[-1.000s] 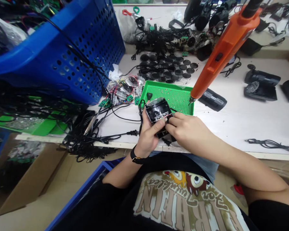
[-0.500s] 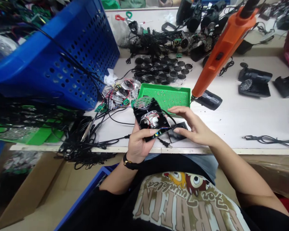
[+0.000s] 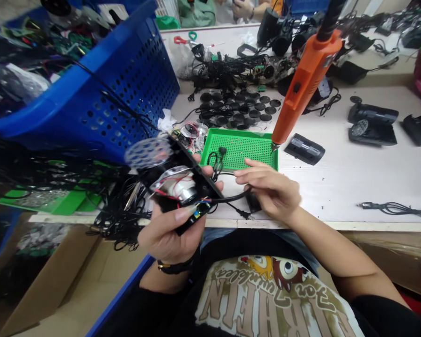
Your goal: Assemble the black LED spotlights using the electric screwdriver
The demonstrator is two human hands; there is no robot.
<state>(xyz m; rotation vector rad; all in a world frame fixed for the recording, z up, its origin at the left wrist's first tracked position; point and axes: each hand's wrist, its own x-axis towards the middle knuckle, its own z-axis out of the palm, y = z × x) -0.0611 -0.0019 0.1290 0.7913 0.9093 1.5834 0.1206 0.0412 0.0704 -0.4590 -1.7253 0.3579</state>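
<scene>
Entry: your left hand [image 3: 166, 234] gripped the open black housing [image 3: 206, 189], motor [image 3: 177, 185] showing; your right hand [image 3: 270, 192] pinched its black cord [image 3: 228, 199].

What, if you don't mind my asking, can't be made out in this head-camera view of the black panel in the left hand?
In the head view:
- The back of the black panel: hidden by the left hand.
- The perforated disc at its end: too blurred for detail.
- The small green circuit board: too small for any markings.
- The dark piece on the bench: partly hidden by the right hand.
</scene>
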